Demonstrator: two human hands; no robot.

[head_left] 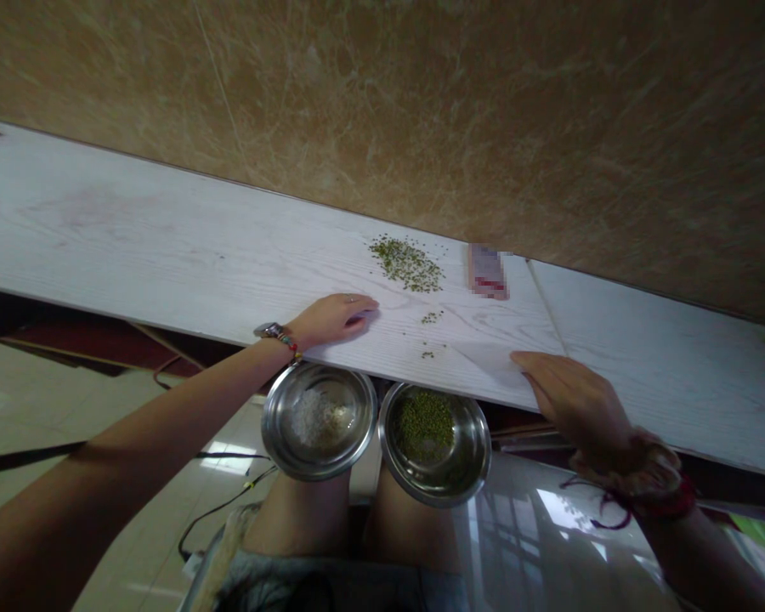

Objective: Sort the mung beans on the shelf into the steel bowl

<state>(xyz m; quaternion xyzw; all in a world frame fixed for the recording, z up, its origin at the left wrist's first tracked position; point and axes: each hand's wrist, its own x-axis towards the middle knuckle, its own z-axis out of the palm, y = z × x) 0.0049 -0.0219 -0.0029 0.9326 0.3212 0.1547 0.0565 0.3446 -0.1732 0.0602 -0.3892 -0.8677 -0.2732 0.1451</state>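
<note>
Brown marbled wall (382, 110) is met by a narrow white desk (184, 229), on which loose green beans (408, 265) are scattered near the back edge. Such small beans are probably best handled in little lots, with a light touch and fingertips kept low, so that none are rolled off the front edge; a thin, single layer would let each one be seen.

The main patch is placed just beyond the left hand (335, 320), to the right of its fingertips and apart from them. Two small clusters, an upper one (432, 317) and a lower one (427, 354), are set between the hands. The left hand is laid on the desk, fingers together and loosely extended, with nothing held. The right hand (570, 387) is stretched out farther right; a pale sheet (488, 357) seems to lie at its fingertips, but whether it is pinched cannot be told. Below the desk edge, more beans are held in the right bowl (472, 450), and whitish contents in the left bowl (277, 425).
</note>
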